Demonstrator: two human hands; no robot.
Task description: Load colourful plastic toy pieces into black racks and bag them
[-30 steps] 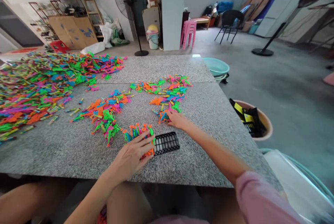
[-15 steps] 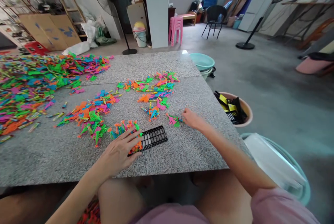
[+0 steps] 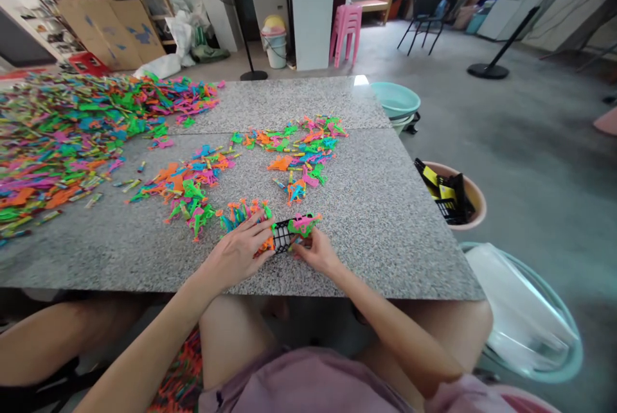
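Observation:
A small black lattice rack (image 3: 281, 237) lies near the table's front edge, its left part filled with bright plastic pieces (image 3: 240, 210) in blue, orange and green. Across that filled part rests my left hand (image 3: 244, 243), palm down, fingers stretched out over the pieces and the thumb along the near side. At the rack's right end, my right hand (image 3: 315, 251) is closed on a pink and green plastic piece (image 3: 303, 225) with an orange tip. Its fingertips are partly hidden. Between the hands, a short stretch of bare lattice shows.
Loose pink, green, orange and blue pieces (image 3: 187, 185) lie left of the rack, with another group (image 3: 308, 153) beyond it. A large heap (image 3: 72, 137) covers the table's far left. Right of the granite table (image 3: 385, 220) stand a tub of black racks (image 3: 477, 201) and a teal basin (image 3: 573, 336).
My right hand has come left from the loose pieces to the rack, bringing the pink and green piece. My left hand stays on the rack. The whole view has shifted.

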